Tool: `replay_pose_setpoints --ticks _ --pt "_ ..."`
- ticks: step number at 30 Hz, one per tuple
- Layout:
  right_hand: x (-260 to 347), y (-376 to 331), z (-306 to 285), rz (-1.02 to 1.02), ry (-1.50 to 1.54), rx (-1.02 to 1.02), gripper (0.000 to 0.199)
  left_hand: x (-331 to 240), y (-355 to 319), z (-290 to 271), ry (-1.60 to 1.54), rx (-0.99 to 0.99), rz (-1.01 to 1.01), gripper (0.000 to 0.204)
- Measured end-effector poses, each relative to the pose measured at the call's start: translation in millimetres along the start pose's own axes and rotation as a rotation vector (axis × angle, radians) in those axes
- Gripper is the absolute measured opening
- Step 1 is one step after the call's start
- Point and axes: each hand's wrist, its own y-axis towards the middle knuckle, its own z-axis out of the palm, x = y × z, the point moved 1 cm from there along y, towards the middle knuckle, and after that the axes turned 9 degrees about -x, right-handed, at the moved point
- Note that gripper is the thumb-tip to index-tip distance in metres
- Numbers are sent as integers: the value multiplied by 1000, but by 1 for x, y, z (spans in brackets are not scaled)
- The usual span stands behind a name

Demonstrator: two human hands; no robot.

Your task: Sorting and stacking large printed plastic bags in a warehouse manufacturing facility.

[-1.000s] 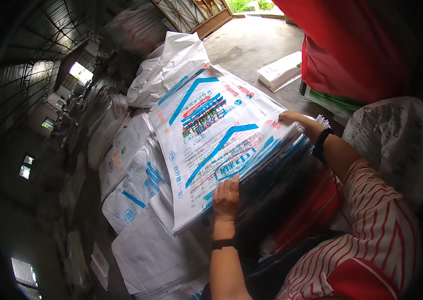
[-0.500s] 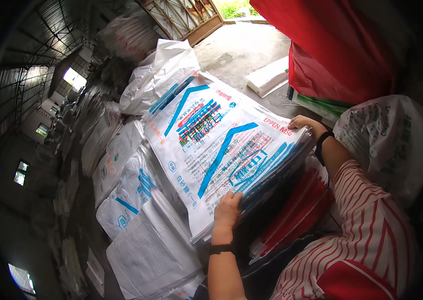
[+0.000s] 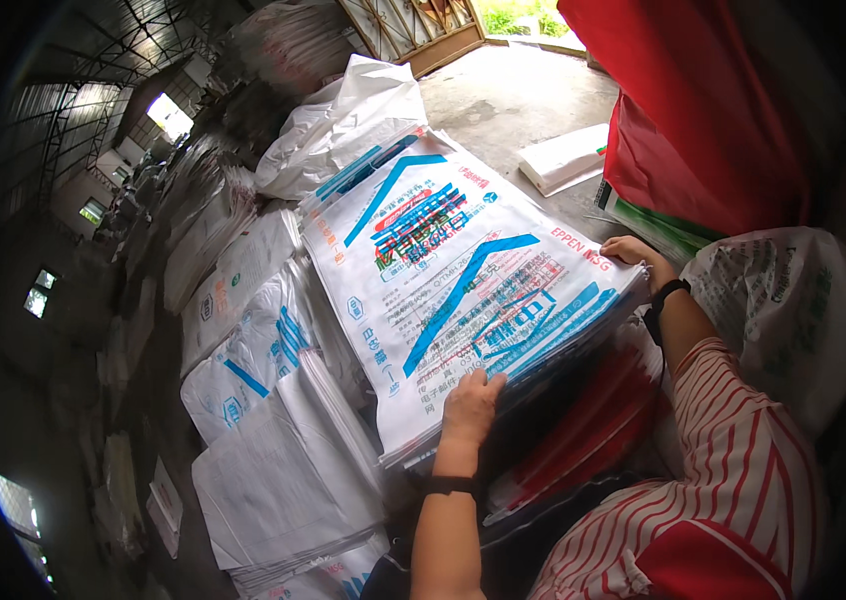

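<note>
A thick pile of flat white woven sacks (image 3: pixel 343 300) with blue, red and green print lies before me, its near edge tilted toward my body. My left hand (image 3: pixel 471 408) has its fingers curled over the near edge, thumb on top. Farther right, my right hand (image 3: pixel 640 260) grips the corner of the same sacks. How many layers each hand holds is hidden. Both wrists carry dark bands.
More sacks (image 3: pixel 283 470) are stacked to the left. Red-edged sacks (image 3: pixel 583 420) lie under the near edge. Bulky red sheeting (image 3: pixel 708 150) and a white printed bag (image 3: pixel 768 300) stand at right. A folded white bundle (image 3: pixel 563 160) rests on the concrete floor.
The view has shifted, so the pile sits slightly farther right in the picture. Both hands keep their hold on its near edge; the top sack's near edge looks flatter.
</note>
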Motion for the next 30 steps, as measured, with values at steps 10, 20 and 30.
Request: replay_pose_setpoints --ticks 10,20,30 --pt "62 -44 2 559 694 -101 14 3 -11 2 48 -25 15 27" --pt "90 2 -15 378 -238 289 41 15 -2 -12 23 -42 90 42" --pt "56 -5 -19 358 -210 184 43 -4 6 -7 -138 4 -13 32"
